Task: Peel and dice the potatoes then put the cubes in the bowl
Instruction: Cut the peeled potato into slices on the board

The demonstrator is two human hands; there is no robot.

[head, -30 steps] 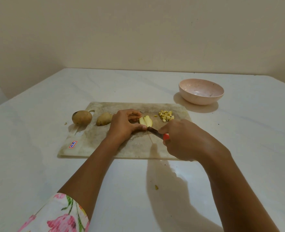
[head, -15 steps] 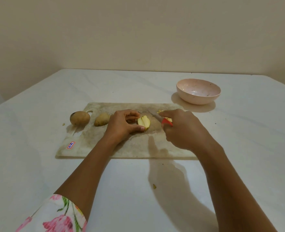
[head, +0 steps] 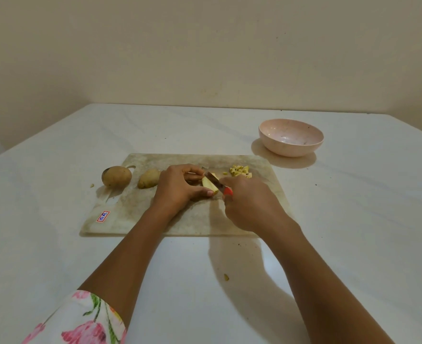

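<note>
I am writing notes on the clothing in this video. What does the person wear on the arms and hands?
The left arm has a short white sleeve with a pink flower and green leaf print near the elbow. The right arm shows no sleeve. The left hand and right hand are bare: no gloves, rings, watch or bracelets show.

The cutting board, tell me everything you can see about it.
The cutting board is a pale rectangular slab with rounded corners, mottled and stained, lying flat on the white table. A red, white and blue label sits near its front left corner, and a handle slot is cut in its left end. On it rest an unpeeled potato, a pile of cubes and the piece being cut. Another potato overlaps its left edge. Both hands work over it.
</note>
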